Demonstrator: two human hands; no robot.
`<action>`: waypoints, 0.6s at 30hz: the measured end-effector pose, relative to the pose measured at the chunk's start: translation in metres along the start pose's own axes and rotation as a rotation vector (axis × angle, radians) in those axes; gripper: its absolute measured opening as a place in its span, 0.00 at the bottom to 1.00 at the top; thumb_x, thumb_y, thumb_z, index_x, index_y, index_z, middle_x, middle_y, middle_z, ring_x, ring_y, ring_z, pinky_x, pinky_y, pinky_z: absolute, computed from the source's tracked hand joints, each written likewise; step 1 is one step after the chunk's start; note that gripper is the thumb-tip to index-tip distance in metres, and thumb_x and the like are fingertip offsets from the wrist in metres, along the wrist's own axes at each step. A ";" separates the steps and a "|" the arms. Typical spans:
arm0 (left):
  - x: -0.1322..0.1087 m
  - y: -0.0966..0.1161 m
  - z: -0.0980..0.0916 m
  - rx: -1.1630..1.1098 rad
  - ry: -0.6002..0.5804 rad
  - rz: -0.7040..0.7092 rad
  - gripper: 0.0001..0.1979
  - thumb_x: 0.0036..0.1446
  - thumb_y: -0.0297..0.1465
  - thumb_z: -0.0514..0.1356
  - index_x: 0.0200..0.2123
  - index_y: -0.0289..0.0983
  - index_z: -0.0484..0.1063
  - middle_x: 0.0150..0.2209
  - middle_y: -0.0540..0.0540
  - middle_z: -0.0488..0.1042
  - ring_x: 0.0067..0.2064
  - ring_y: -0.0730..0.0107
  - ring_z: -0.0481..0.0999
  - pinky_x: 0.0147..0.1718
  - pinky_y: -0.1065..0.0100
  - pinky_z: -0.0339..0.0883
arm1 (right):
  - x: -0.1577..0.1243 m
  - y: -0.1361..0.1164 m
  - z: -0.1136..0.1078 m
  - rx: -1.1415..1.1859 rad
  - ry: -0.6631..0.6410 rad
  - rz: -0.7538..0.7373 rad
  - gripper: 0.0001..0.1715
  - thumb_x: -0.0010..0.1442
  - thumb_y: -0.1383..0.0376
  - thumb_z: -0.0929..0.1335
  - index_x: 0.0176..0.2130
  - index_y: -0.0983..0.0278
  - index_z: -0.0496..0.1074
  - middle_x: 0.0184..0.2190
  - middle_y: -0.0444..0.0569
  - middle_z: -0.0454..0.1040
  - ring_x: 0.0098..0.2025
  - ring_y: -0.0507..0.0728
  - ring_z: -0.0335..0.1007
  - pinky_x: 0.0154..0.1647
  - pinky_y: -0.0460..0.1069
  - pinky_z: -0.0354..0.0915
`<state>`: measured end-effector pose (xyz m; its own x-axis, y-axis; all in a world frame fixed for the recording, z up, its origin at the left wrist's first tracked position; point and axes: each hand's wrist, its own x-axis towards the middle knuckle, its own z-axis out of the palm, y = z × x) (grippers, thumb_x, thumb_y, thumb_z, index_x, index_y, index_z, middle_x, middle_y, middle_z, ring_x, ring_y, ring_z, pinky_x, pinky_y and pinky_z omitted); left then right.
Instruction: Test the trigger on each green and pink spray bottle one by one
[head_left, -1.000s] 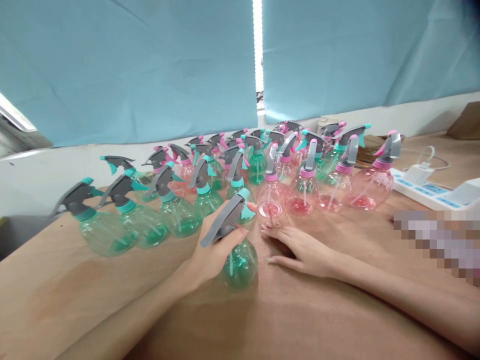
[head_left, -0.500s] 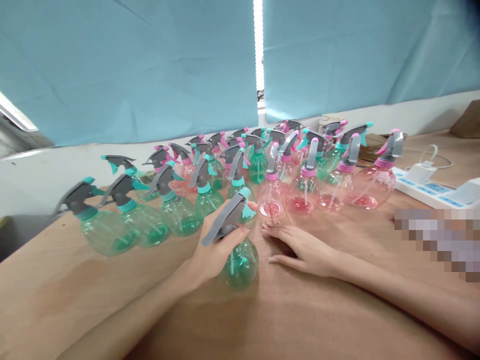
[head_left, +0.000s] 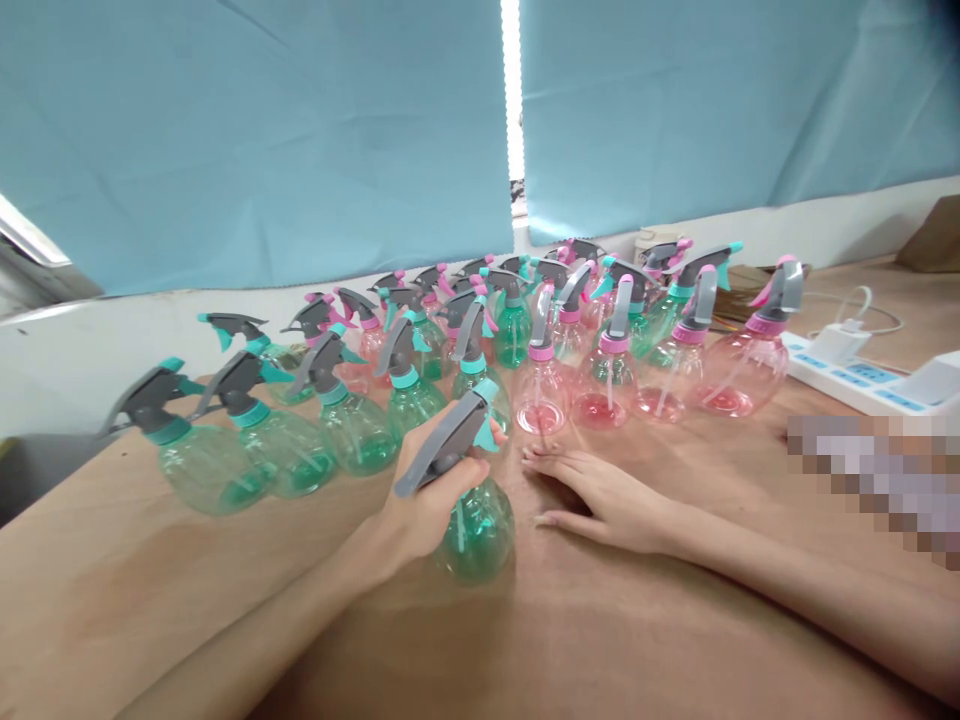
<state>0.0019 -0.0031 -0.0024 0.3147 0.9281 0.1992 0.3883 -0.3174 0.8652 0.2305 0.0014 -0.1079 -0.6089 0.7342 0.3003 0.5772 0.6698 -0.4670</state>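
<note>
My left hand [head_left: 424,505] is wrapped round the neck of a green spray bottle [head_left: 474,530] with a grey trigger head, which stands on the brown table [head_left: 600,640] in front of me. My right hand [head_left: 600,495] lies flat on the table just to its right, fingers stretched out and holding nothing. Its fingertips reach toward a pink spray bottle [head_left: 541,395] in the row behind.
Several green spray bottles [head_left: 285,450] stand in rows at left and several pink ones [head_left: 742,370] at right, with more behind. A white power strip [head_left: 862,380] with a plugged-in charger lies at right. Blue curtains [head_left: 300,130] hang behind.
The green bottle in my left hand has shifted slightly left with its head tipped a little. My right hand has stayed flat in place.
</note>
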 end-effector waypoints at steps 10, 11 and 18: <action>0.002 0.002 0.002 -0.008 -0.017 0.044 0.09 0.52 0.30 0.55 0.38 0.41 0.71 0.34 0.51 0.73 0.34 0.66 0.72 0.33 0.66 0.63 | 0.001 -0.002 -0.001 0.009 0.001 -0.001 0.33 0.63 0.49 0.64 0.60 0.65 0.62 0.58 0.57 0.67 0.60 0.64 0.62 0.59 0.60 0.61; 0.002 0.002 0.002 -0.002 -0.017 0.071 0.10 0.52 0.29 0.55 0.39 0.42 0.71 0.37 0.50 0.74 0.36 0.66 0.72 0.35 0.66 0.64 | 0.001 -0.002 -0.001 0.008 0.001 -0.001 0.33 0.63 0.49 0.64 0.60 0.65 0.62 0.58 0.58 0.67 0.60 0.64 0.62 0.59 0.60 0.61; 0.000 0.000 0.002 0.003 -0.011 0.034 0.12 0.54 0.30 0.55 0.43 0.42 0.71 0.32 0.52 0.73 0.38 0.64 0.74 0.34 0.67 0.64 | -0.001 0.000 0.001 0.004 0.005 -0.007 0.33 0.63 0.49 0.64 0.61 0.63 0.61 0.59 0.57 0.66 0.61 0.64 0.61 0.60 0.61 0.59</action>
<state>0.0041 -0.0036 -0.0030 0.3369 0.9147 0.2231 0.3796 -0.3487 0.8569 0.2303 0.0009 -0.1087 -0.6100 0.7303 0.3075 0.5712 0.6742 -0.4681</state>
